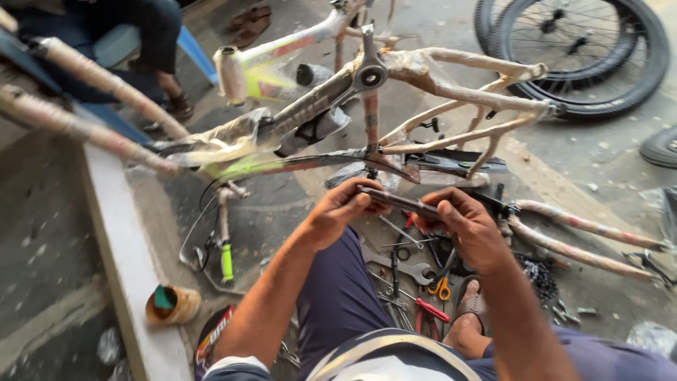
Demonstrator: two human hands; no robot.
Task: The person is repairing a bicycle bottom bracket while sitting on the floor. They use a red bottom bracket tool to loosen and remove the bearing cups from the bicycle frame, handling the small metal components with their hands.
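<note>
Two wheels [578,49], an orange-handled tool [441,288], perhaps scissors, and a tin [173,305].

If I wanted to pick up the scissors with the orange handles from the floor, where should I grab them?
Best by the orange loops of the scissors, coming straight down from above. They lie flat among the spanners and red-handled pliers, and the loops face the sandalled foot, so there's room there; the blade end is buried in tools.

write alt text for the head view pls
The left hand and right hand grip a dark metal bar above scattered tools. A paper-wrapped bicycle frame lies ahead, black wheels behind.
</note>
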